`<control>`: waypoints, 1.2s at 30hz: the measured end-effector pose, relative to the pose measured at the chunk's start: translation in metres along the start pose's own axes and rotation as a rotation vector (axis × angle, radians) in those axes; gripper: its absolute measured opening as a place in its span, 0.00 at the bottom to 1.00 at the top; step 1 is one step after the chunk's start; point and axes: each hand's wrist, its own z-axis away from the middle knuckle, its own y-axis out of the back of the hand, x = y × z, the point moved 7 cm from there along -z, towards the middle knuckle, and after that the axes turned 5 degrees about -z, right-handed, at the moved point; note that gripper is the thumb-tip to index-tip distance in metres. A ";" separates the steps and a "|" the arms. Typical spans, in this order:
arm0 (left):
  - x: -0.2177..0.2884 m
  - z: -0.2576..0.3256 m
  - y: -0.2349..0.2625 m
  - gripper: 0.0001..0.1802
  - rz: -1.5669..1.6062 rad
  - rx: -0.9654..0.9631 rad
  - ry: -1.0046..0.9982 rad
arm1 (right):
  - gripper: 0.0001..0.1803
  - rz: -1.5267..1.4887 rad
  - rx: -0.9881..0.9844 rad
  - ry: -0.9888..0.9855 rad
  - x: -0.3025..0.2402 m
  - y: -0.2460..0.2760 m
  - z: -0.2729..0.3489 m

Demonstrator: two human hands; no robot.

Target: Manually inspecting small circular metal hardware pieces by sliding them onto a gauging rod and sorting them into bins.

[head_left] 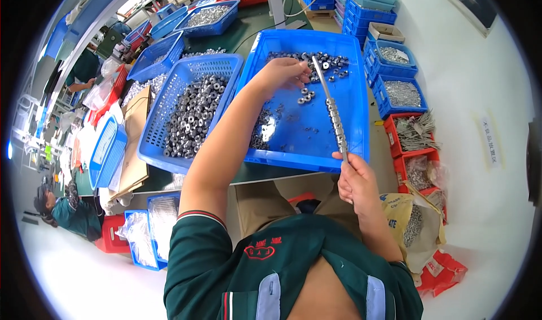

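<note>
My right hand (357, 181) is closed round the lower end of a slim metal rod (317, 71). Threaded along the rod's middle is a row of shiny metal nuts or collars (335, 119). The rod slants up and away over a large blue tray (353, 142). My left hand (285, 73) reaches over the far part of this tray, close to the rod's upper end. Its fingers are bent inward and slightly blurred; what they pinch is hidden. Just below them lie a few loose metal nuts (306, 97), with a dark pile of nuts (337, 64) behind.
Left of the tray, a perforated blue basket (161, 102) holds many dark nuts. More blue bins (209, 18) stand farther back. Stacked blue crates (402, 94) and red bins (409, 133) line the right side. Another person (73, 210) is at the far left.
</note>
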 end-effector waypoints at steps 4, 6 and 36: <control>-0.022 -0.017 0.006 0.14 -0.732 0.084 -0.158 | 0.15 0.009 -0.003 0.033 -0.003 -0.001 0.001; -0.033 -0.019 -0.005 0.14 -0.989 0.068 -0.123 | 0.15 0.010 -0.005 0.036 -0.003 0.000 0.000; 0.027 0.008 -0.009 0.15 0.725 -0.033 -0.177 | 0.15 0.012 -0.023 -0.018 -0.003 -0.002 0.002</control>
